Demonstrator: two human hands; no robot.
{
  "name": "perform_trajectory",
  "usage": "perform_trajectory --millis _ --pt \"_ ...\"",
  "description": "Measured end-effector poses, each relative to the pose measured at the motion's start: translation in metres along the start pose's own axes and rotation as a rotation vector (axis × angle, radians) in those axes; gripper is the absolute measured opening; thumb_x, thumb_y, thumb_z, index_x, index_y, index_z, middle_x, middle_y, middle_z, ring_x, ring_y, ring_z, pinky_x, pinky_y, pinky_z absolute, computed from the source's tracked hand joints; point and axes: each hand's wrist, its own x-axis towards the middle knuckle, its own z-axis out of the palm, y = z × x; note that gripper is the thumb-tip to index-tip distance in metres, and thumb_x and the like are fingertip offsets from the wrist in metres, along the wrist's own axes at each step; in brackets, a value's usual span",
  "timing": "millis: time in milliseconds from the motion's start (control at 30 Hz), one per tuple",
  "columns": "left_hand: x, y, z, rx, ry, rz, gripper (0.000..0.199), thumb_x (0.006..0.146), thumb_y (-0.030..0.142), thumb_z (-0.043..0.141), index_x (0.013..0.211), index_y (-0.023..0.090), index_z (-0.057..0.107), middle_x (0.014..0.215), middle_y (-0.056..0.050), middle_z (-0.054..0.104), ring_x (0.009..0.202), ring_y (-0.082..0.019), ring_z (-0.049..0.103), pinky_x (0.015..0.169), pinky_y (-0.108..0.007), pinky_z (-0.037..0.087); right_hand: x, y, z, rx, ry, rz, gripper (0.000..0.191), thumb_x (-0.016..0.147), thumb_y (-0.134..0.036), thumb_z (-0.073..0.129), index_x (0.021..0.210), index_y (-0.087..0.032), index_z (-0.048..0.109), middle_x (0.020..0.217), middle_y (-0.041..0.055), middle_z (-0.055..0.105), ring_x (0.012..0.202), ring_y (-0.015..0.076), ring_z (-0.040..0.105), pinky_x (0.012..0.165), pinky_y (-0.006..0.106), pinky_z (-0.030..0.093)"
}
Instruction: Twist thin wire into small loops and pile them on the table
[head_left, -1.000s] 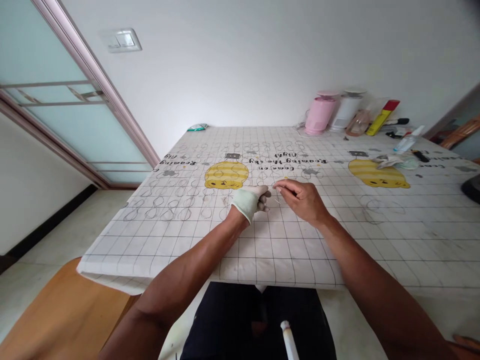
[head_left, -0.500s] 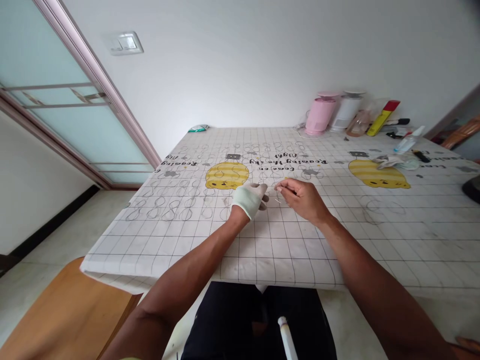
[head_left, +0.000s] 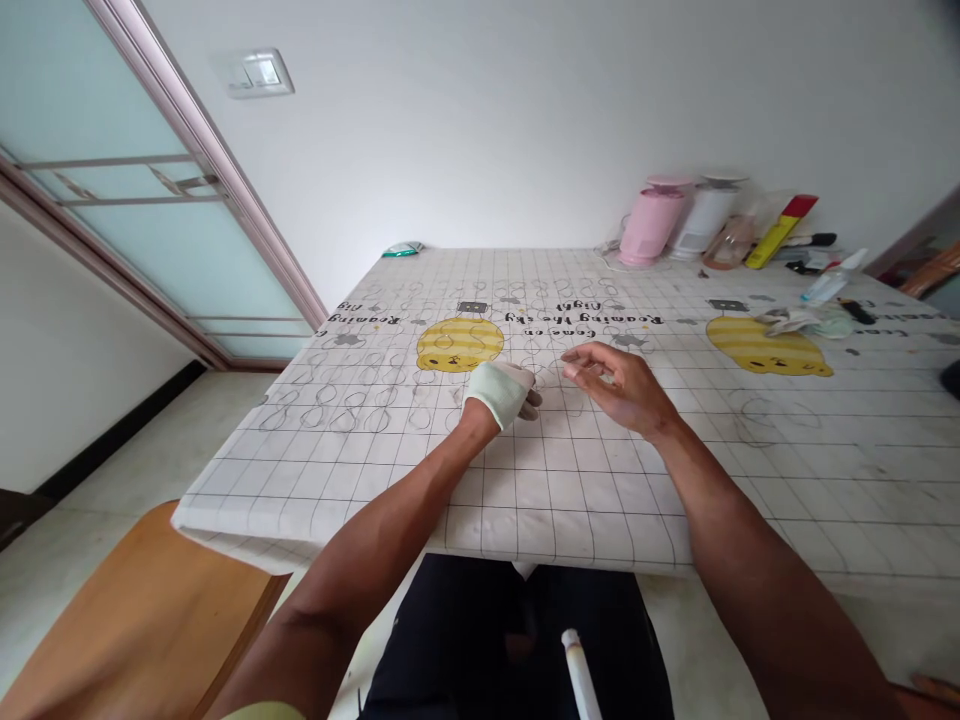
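Note:
My left hand (head_left: 504,390) wears a pale glove and is closed just above the tablecloth, right of a printed yellow balloon. What its fingers hold, if anything, is too small to make out. Close by on the right, my bare right hand (head_left: 619,385) has its thumb and fingers apart, with nothing visible in them. Rows of thin, dark figure-eight loops (head_left: 346,413), like fine wire, lie on the cloth to the left and behind my hands. Larger thin rings (head_left: 776,415) lie further right.
The checked tablecloth (head_left: 555,480) covers the table. At the back right stand a pink cylinder device (head_left: 655,222), a white one (head_left: 705,220), a yellow box with a red end (head_left: 781,232) and a bottle (head_left: 832,280). A crumpled glove (head_left: 806,322) lies nearby. A green packet (head_left: 403,249) sits at the back left.
The fingers of my right hand were pinched near my left hand; they have parted and the hand has shifted slightly right. My left hand stays closed in nearly the same place.

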Motion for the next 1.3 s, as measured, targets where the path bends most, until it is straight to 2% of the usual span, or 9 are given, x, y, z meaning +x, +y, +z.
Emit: perform_trajectory --millis 133,233,367,433,533,733,967,1167,1300 --pt "-0.003 0.0 0.004 -0.065 -0.057 0.057 0.016 0.098 0.023 0.05 0.089 0.018 0.062 0.077 -0.006 0.075 0.056 -0.018 0.072 0.052 -0.026 0.052 0.001 0.004 0.012 -0.09 -0.007 0.021 0.023 0.094 -0.043 0.072 0.108 -0.026 0.077 0.094 0.0029 0.078 0.082 0.0209 0.071 0.075 0.036 0.056" --pt "-0.002 -0.002 0.007 -0.02 -0.088 0.108 0.021 0.1 0.026 0.049 0.084 0.018 0.061 0.073 -0.005 0.073 0.052 -0.017 0.069 0.052 -0.027 0.051 0.002 0.01 0.016 -0.163 0.01 -0.026 0.017 0.095 -0.038 0.07 0.106 -0.026 0.077 0.086 0.0018 0.076 0.073 0.0191 0.068 0.071 0.036 0.055" --pt "0.0 -0.006 0.008 0.028 -0.114 0.204 0.026 0.101 0.028 0.05 0.08 0.018 0.063 0.072 -0.004 0.073 0.052 -0.015 0.069 0.051 -0.024 0.05 0.005 0.015 0.013 -0.256 0.06 -0.196 0.014 0.094 -0.031 0.072 0.104 -0.024 0.076 0.095 0.0057 0.074 0.085 0.0218 0.068 0.076 0.038 0.055" --pt "0.0 -0.008 0.008 0.027 -0.125 0.239 0.026 0.101 0.028 0.05 0.081 0.017 0.065 0.071 -0.004 0.073 0.053 -0.014 0.069 0.05 -0.023 0.05 0.005 0.015 0.012 -0.271 0.044 -0.27 0.012 0.096 -0.027 0.068 0.105 -0.024 0.076 0.097 0.0064 0.075 0.091 0.0232 0.068 0.08 0.039 0.055" --pt "0.0 -0.009 0.009 0.021 -0.119 0.265 0.025 0.101 0.03 0.051 0.086 0.017 0.067 0.07 -0.003 0.072 0.053 -0.014 0.069 0.051 -0.023 0.05 0.004 0.016 0.015 -0.261 0.001 -0.314 0.02 0.1 -0.023 0.059 0.108 -0.026 0.077 0.098 0.0053 0.077 0.091 0.0228 0.07 0.081 0.038 0.055" --pt "-0.001 -0.007 0.009 0.0 -0.043 0.249 0.024 0.1 0.024 0.048 0.103 0.018 0.071 0.068 0.0 0.07 0.052 -0.015 0.07 0.051 -0.023 0.049 0.0 0.012 0.03 -0.227 0.062 -0.18 0.031 0.103 -0.029 0.051 0.114 -0.029 0.08 0.099 0.0049 0.079 0.09 0.0244 0.073 0.083 0.04 0.056" --pt "0.003 -0.006 0.006 -0.037 -0.063 0.192 0.027 0.096 0.017 0.046 0.106 0.015 0.071 0.062 -0.001 0.067 0.049 -0.018 0.07 0.046 -0.023 0.048 -0.001 0.004 0.038 -0.216 0.095 -0.15 0.031 0.102 -0.028 0.051 0.105 -0.028 0.081 0.095 0.0052 0.079 0.09 0.0245 0.073 0.08 0.038 0.056" --pt "0.006 -0.011 -0.001 -0.106 -0.052 0.187 0.036 0.095 0.023 0.053 0.126 0.014 0.069 0.065 -0.001 0.068 0.051 -0.018 0.07 0.053 -0.026 0.054 -0.001 0.004 0.025 -0.252 0.042 -0.13 0.026 0.1 -0.037 0.059 0.115 -0.024 0.076 0.091 0.0057 0.077 0.078 0.0215 0.069 0.073 0.037 0.053" --pt "0.0 -0.007 -0.009 -0.221 -0.018 0.192 0.041 0.096 0.02 0.049 0.133 0.013 0.066 0.068 0.0 0.068 0.053 -0.016 0.069 0.062 -0.027 0.058 -0.001 0.005 0.013 -0.097 -0.061 0.054 0.03 0.096 -0.047 0.067 0.113 -0.024 0.075 0.087 0.005 0.078 0.074 0.0204 0.07 0.068 0.035 0.056"
